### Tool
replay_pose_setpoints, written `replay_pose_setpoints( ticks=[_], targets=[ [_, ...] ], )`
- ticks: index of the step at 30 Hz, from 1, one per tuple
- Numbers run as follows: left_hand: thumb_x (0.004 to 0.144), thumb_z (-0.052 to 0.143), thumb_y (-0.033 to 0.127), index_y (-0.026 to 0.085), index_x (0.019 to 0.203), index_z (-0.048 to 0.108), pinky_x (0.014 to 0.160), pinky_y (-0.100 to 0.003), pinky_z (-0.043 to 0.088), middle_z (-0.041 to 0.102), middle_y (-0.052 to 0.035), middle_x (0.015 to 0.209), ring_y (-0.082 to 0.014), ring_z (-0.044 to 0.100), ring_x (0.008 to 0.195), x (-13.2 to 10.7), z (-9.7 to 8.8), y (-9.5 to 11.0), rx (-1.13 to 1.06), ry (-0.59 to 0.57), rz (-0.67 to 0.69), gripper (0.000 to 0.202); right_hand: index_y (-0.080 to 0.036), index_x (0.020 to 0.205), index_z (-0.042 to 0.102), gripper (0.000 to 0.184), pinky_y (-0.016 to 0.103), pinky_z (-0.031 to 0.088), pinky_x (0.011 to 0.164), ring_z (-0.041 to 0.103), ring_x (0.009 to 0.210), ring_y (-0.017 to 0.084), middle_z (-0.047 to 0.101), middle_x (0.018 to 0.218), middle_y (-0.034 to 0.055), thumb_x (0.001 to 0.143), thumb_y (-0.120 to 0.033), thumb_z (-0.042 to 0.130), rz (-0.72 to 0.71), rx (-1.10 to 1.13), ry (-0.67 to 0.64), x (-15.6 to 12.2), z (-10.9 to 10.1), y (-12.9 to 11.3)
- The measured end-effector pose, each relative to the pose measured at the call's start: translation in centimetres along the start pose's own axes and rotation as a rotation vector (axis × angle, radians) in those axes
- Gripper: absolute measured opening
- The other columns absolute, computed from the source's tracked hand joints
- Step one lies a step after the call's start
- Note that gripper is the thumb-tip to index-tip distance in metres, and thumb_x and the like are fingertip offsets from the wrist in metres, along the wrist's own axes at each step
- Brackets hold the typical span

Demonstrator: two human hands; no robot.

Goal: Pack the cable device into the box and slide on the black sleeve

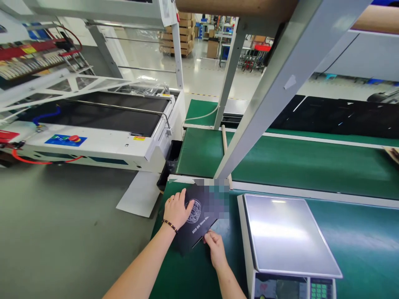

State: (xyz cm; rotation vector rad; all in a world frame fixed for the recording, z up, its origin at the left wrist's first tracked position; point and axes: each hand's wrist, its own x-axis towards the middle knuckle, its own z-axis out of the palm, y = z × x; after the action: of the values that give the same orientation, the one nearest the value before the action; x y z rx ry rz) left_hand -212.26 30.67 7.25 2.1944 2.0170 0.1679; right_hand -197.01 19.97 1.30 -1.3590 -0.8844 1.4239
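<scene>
Black printed box point(204, 211) on the green surface point(187, 276), left of the weighing scale point(286, 232); left hand point(177, 211) spread over it, right hand point(215, 249) pinching its near edge. I'd press evenly.

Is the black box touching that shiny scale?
Apart: the head view plainly shows a strip of green tabletop between the black box and the scale.

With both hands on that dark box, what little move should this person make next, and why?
Perhaps press gently with the right hand along the edge of the dark box that it touches. A thin pale line shows there, which may be a gap, and the left hand lies on the printed face, so it could steady the box.
</scene>
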Motion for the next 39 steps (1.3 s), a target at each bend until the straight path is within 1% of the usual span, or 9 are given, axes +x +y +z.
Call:
replay_pose_setpoints(
  ticks=[2, 5, 11, 17, 21, 26, 31, 35, 39],
  targets=[
    [0.086, 0.033, 0.049, 0.013, 0.127, 0.043, 0.082, -0.038, 0.039, 0.061, -0.0119, 0.102, -0.0268, 0.054, 0.094, 0.0, 0.0, 0.0, 0.015, 0.011, 0.008, 0.055, -0.019, 0.061, 0.048, 0.034, 0.024, 0.036, 0.058, 0.042, 0.058, 0.012, 0.045, 0.059, -0.0027, 0.067, -0.05, 0.06, 0.049, 0.055, 0.13, -0.2, 0.7, 0.2],
    [0.086, 0.033, 0.049, 0.012, 0.126, 0.043, 0.081, -0.038, 0.039, 0.061, -0.0118, 0.102, -0.0265, 0.055, 0.094, -0.1, 0.1, 0.0, 0.036, 0.025, 0.009, 0.055, -0.02, 0.062, 0.04, 0.04, 0.023, 0.035, 0.056, 0.038, 0.057, 0.011, 0.039, 0.059, -0.0052, 0.063, -0.051, 0.065, 0.136, 0.079, 0.287, 0.2, 1.4, -0.2],
    [0.086, 0.033, 0.049, 0.011, 0.126, 0.043, 0.082, -0.038, 0.04, 0.061, -0.012, 0.103, -0.0266, 0.055, 0.094, -0.1, 0.1, 0.1, 0.042, 0.015, 0.026, 0.056, -0.02, 0.059, 0.033, 0.044, 0.022, 0.033, 0.054, 0.036, 0.055, 0.01, 0.037, 0.057, -0.0054, 0.065, -0.052, 0.064, 0.081, 0.135, 0.118, 0.7, 0.8, -0.9],
    [0.087, 0.033, 0.048, 0.01, 0.126, 0.043, 0.082, -0.038, 0.04, 0.061, -0.012, 0.103, -0.0268, 0.055, 0.094, -0.1, 0.2, 0.1, 0.04, 0.033, 0.035, 0.055, -0.023, 0.09, 0.042, 0.036, 0.024, 0.039, 0.064, 0.044, 0.064, 0.011, 0.041, 0.067, -0.0049, 0.07, -0.045, 0.062, -0.06, 0.13, 0.33, -0.2, 1.7, 0.5],
    [0.087, 0.033, 0.048, 0.01, 0.126, 0.044, 0.082, -0.038, 0.041, 0.062, -0.0118, 0.102, -0.0266, 0.055, 0.093, -0.1, 0.3, 0.1, 0.044, 0.048, 0.033, 0.055, -0.021, 0.087, 0.046, 0.029, 0.025, 0.039, 0.067, 0.044, 0.068, 0.012, 0.041, 0.072, -0.0027, 0.073, -0.042, 0.06, -0.113, 0.077, 0.432, -0.4, 2.5, 1.3],
    [0.087, 0.034, 0.048, 0.01, 0.124, 0.045, 0.082, -0.038, 0.041, 0.062, -0.0122, 0.1, -0.0269, 0.056, 0.092, -0.2, 0.4, 0.2, 0.06, 0.066, 0.024, 0.055, -0.02, 0.069, 0.038, 0.028, 0.02, 0.032, 0.054, 0.033, 0.056, 0.009, 0.032, 0.063, -0.0058, 0.071, -0.036, 0.061, -0.095, 0.143, 0.343, 0.2, 1.7, 0.9],
    [0.086, 0.033, 0.05, 0.01, 0.124, 0.046, 0.082, -0.039, 0.041, 0.062, -0.0127, 0.102, -0.0273, 0.056, 0.093, -0.3, 0.6, 0.1, 0.063, 0.085, 0.026, 0.056, -0.02, 0.061, 0.032, 0.037, 0.02, 0.03, 0.054, 0.031, 0.057, 0.009, 0.03, 0.061, -0.0061, 0.065, -0.037, 0.064, -0.085, 0.182, 0.333, 0.8, 1.3, 0.1],
    [0.086, 0.032, 0.051, 0.01, 0.124, 0.046, 0.083, -0.04, 0.042, 0.062, -0.0131, 0.104, -0.0277, 0.056, 0.095, 0.0, 0.9, -0.1, 0.038, 0.078, 0.026, 0.057, -0.021, 0.063, 0.031, 0.036, 0.02, 0.03, 0.053, 0.032, 0.056, 0.009, 0.031, 0.06, -0.0071, 0.063, -0.03, 0.066, -0.01, 0.177, 0.376, 0.7, 1.5, -0.5],
    [0.084, 0.038, 0.05, 0.01, 0.125, 0.044, 0.09, -0.042, 0.04, 0.056, -0.0159, 0.118, -0.0286, 0.052, 0.106, -0.3, 0.5, -0.1, -0.013, 0.129, 0.047, 0.058, -0.022, 0.073, 0.038, 0.026, 0.022, 0.035, 0.055, 0.04, 0.055, 0.009, 0.041, 0.062, -0.007, 0.063, -0.025, 0.062, 0.038, 0.31, 0.271, 0.1, 1.0, -1.3]
  ],
)
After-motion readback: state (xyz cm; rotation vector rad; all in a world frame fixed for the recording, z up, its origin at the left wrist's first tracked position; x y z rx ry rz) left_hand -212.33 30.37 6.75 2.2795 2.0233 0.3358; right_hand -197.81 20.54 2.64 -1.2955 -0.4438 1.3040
